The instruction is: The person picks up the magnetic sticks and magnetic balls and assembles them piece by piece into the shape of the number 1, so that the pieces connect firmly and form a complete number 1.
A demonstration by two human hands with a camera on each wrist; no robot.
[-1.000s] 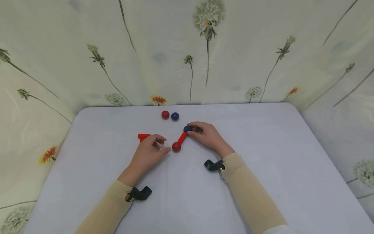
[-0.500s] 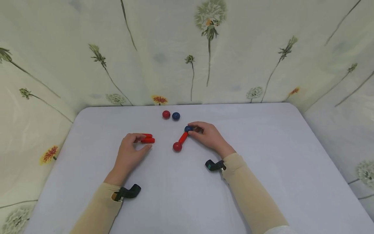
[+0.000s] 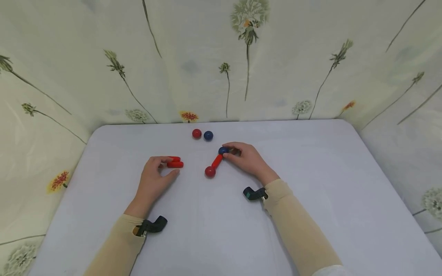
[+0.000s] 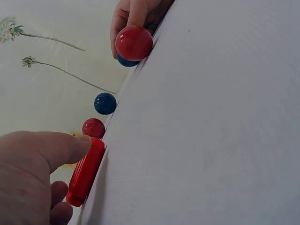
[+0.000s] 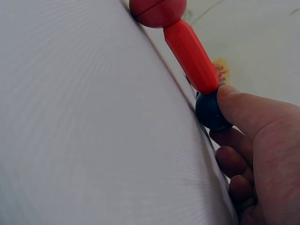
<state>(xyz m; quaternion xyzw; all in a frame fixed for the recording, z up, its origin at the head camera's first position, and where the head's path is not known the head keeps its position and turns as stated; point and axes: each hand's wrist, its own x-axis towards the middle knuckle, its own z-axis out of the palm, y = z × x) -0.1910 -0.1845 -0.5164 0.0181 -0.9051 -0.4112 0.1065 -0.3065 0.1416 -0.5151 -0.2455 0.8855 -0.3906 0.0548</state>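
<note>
My right hand (image 3: 249,159) pinches a blue ball (image 5: 211,111) between thumb and fingers. A red rod (image 5: 191,56) joins this ball to a red ball (image 3: 210,171), and the joined piece lies on the table. To the left, my left hand (image 3: 152,182) is at two loose red rods lying side by side, a near rod (image 3: 175,165) and a far rod (image 3: 177,158). Its fingertips reach the rods' left end, covering part of the far one. In the head view the thumb stands apart from the fingers, just short of the near rod.
A loose red ball (image 3: 197,133) and a loose blue ball (image 3: 208,135) sit side by side near the back edge of the white table (image 3: 214,237). A flower-patterned curtain (image 3: 193,84) hangs behind. Each wrist wears a black camera.
My left hand has moved left, from beside the joined piece's red ball to the two loose rods, then stayed there. The right hand keeps its hold on the blue ball.
</note>
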